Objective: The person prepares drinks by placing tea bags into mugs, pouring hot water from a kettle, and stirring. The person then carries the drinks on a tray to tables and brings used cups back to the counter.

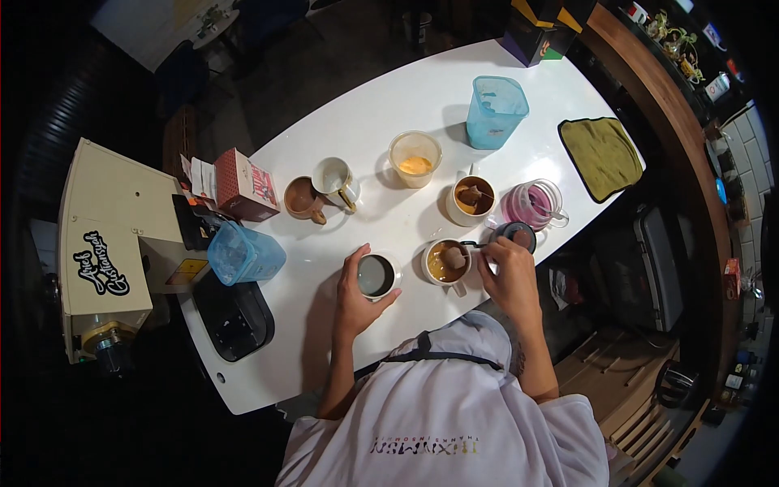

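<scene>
My left hand (355, 294) is curled round the side of a white cup (396, 283) that holds greyish liquid. My right hand (511, 277) pinches a thin dark utensil (473, 243), which reaches to the rim of a white mug (428, 274). In that mug lie brown tea and a tea bag (456, 257); the utensil's far end is too small to make out. A dark round container (526, 234) with brownish contents stands just beyond my right fingers. Behind it is a pink-tinted glass jug (531, 201). Another white mug (462, 213) also holds tea with a tea bag.
Further back are a brown cup (299, 195), a white mug (331, 176), a clear cup with orange contents (415, 154) and a blue container (497, 114). A second blue container (251, 253) and a cream machine (114, 219) stand left. An olive cloth (600, 158) lies right.
</scene>
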